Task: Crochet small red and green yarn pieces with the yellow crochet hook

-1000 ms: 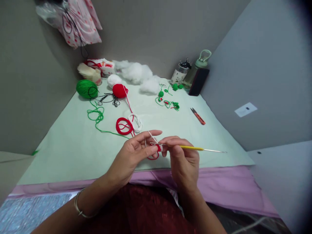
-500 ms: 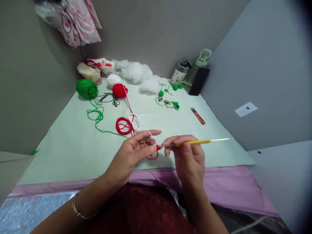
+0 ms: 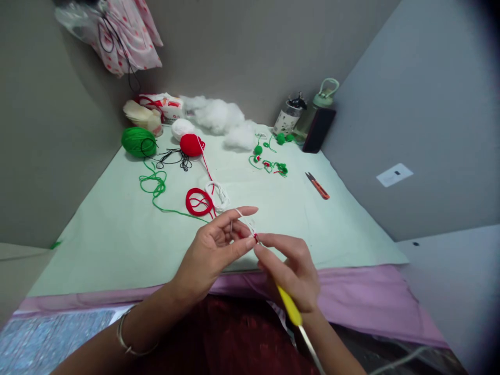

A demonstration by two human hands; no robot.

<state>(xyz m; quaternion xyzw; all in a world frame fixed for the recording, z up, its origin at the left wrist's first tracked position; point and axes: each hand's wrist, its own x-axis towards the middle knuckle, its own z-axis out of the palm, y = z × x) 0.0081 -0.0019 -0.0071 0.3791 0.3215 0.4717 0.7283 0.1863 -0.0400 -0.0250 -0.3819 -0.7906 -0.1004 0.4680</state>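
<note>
Between the thumb and fingers of my left hand (image 3: pixel 219 245) is a small red crochet piece (image 3: pixel 255 237), mostly covered by fingertips. White yarn (image 3: pixel 247 221) runs from it over the raised left index finger. My right hand (image 3: pixel 291 265) grips a crochet hook with a yellow handle (image 3: pixel 289 306); its handle slants down toward me, and its working tip is hidden at the red piece. The right thumb and index fingertip meet the piece. Just beyond the left hand lie a red yarn coil (image 3: pixel 187 202) and a white yarn coil (image 3: pixel 223 200).
Green (image 3: pixel 138 142), red (image 3: pixel 191 145) and white yarn balls (image 3: pixel 182 128) sit at the back left, near white stuffing (image 3: pixel 221 117). Several small green crochet pieces (image 3: pixel 282 169) lie back right. Orange-handled thread snips (image 3: pixel 318 186) are on the right, below a phone (image 3: pixel 319 130) and a bottle (image 3: pixel 325 96).
The crochet hook has swung from pointing right, nearly level, to slanting down toward me. My right hand has turned and closed in on the red piece. The left hand stays almost in place.
</note>
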